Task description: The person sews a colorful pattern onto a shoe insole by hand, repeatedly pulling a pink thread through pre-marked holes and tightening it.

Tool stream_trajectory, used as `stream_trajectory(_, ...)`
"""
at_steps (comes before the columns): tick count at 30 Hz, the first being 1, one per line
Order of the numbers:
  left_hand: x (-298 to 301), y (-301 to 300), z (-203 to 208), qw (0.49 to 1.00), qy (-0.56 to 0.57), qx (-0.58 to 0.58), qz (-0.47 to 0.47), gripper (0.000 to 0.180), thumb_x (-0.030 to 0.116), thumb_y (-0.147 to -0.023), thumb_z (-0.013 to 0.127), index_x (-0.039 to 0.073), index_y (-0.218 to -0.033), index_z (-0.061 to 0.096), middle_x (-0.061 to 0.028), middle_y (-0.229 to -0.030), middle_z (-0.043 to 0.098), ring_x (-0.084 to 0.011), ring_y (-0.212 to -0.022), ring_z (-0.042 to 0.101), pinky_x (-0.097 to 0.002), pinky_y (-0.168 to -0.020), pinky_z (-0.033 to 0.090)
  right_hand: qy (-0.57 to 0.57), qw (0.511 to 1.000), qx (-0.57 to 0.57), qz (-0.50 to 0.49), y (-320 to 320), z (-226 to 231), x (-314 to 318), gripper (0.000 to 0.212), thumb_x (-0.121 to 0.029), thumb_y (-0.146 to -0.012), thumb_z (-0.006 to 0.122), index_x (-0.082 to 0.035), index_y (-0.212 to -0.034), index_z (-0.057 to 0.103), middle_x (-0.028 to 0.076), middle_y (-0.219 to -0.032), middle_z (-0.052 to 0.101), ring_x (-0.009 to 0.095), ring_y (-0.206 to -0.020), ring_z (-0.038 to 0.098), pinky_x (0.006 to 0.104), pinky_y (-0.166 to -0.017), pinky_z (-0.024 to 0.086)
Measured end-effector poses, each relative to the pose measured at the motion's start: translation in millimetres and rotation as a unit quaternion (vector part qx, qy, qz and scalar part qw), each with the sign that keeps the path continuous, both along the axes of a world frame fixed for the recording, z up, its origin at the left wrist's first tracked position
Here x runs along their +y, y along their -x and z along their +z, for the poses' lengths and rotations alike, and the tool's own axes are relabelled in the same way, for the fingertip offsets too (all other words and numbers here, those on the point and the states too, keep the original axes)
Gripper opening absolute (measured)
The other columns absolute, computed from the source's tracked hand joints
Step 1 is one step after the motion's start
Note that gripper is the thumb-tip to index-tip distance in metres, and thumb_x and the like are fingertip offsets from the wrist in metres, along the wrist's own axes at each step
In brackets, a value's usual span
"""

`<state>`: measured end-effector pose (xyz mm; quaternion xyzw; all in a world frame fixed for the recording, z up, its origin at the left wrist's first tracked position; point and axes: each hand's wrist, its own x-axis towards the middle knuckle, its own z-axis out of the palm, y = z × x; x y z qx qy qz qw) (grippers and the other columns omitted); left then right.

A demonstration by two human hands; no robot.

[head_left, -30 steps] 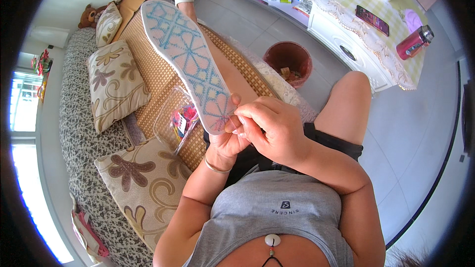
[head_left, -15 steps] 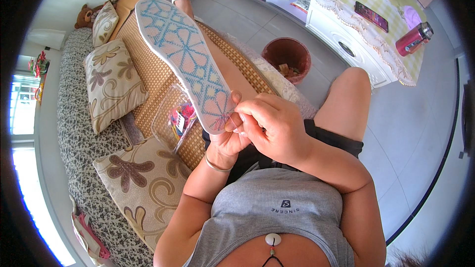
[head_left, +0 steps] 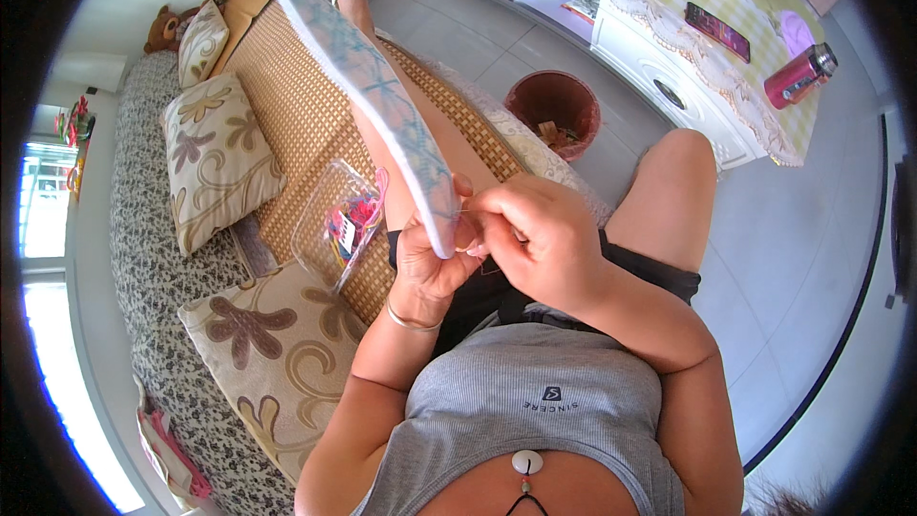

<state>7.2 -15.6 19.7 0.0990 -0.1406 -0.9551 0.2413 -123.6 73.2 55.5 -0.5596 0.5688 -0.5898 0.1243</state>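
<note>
Head view: patterned insole (head_left: 382, 103) tilted nearly edge-on above the left leg (head_left: 458, 139); left hand (head_left: 422, 263) gripping its near end. Right hand (head_left: 544, 239) pinched beside it, contents too fine to tell. Likely stitching; next move calls for steady left hold.
</note>
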Motion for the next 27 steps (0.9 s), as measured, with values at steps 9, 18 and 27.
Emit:
stream_trajectory(9,10.8,1.0,21.8,0.961,0.229,-0.130,0.083,0.018,-0.006,-0.085,0.059,-0.002,-0.101,0.055,-0.0089,-0.075,0.065,-0.0080,-0.052,0.046,-0.0211,-0.048,0.037,-0.092,0.886,-0.427,0.156,15.2,-22.6,5.1,0.011,-0.002,-0.089,0.057,-0.002,-0.099,0.063,0.000,-0.086,0.063,0.005,-0.075,0.057,0.0206,-0.064,0.047)
stream_trajectory(18,17.0,2.4,27.0,0.915,0.303,-0.225,0.142,0.017,-0.006,-0.084,0.061,-0.002,-0.099,0.054,-0.0087,-0.078,0.065,-0.0076,-0.056,0.053,-0.0187,-0.049,0.041,0.021,0.969,-0.232,-0.077,21.1,-27.0,3.5,0.011,-0.002,-0.085,0.058,0.001,-0.096,0.061,0.008,-0.093,0.060,0.016,-0.083,0.057,0.0279,-0.076,0.045)
stream_trajectory(27,21.6,9.0,27.5,0.840,0.421,-0.282,0.195,0.014,-0.007,-0.084,0.060,-0.004,-0.096,0.053,-0.0083,-0.078,0.065,-0.0073,-0.057,0.056,-0.0186,-0.050,0.045,0.124,0.976,0.178,-0.033,16.8,6.1,8.7,0.014,-0.006,-0.073,0.066,-0.005,-0.087,0.063,0.007,-0.103,0.062,0.027,-0.091,0.057,0.0374,-0.077,0.047)
